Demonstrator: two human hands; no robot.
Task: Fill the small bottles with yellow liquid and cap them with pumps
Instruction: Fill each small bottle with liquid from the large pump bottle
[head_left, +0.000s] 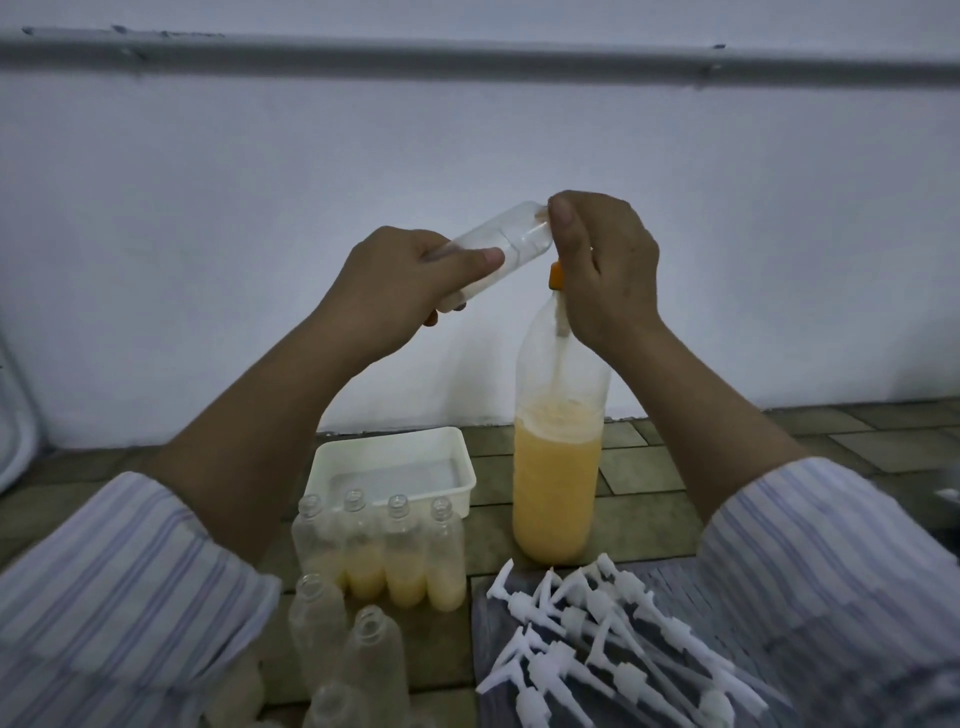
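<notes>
1. While the left hand (410, 275) grips a tilted empty small bottle (501, 236) at frame centre, the right hand (602, 265) pinches its end.
2. Below, the big bottle (558, 467) of yellow liquid stands upright.
3. White pumps (613, 639) lie lower right.

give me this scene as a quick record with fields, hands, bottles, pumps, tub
left hand: grips empty small bottle, tilted, raised
right hand: on orange pump top of big bottle
big bottle: upright, about half full, yellow liquid
filled bottles: four in a row, partly filled, uncapped
pumps: white, loose pile on cloth
tub: white, behind the row
</notes>
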